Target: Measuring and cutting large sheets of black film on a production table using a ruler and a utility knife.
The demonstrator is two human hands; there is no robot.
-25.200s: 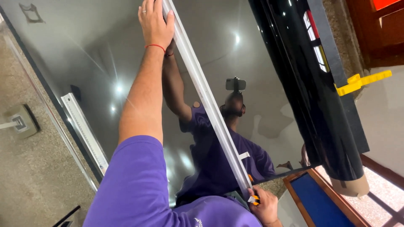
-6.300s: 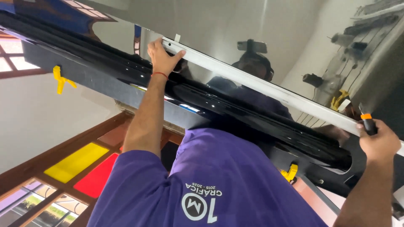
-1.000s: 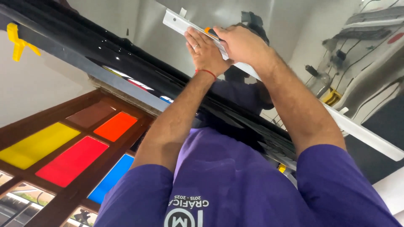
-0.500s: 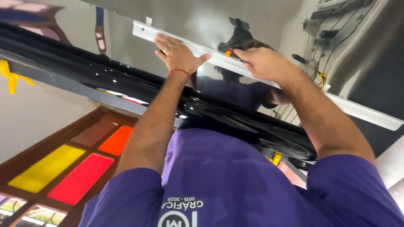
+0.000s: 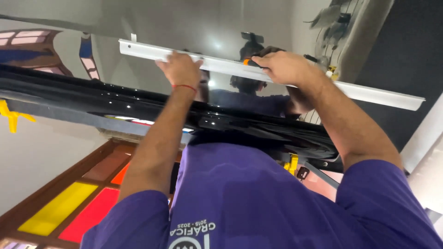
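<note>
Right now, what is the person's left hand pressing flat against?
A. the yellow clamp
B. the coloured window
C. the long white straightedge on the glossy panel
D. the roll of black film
C: the left hand lies flat on the white straightedge held against the glossy panel, while the right hand grips an orange-tipped tool beside it.

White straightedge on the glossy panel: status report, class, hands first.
Left hand flat on white straightedge. Right hand grips orange-tipped cutter against it. Black roll below, not obstructing.

Sign or print workshop: dark film roll [image 5: 138, 108] on stand, yellow clamps [image 5: 10, 115], white straightedge [image 5: 369, 94].
</note>
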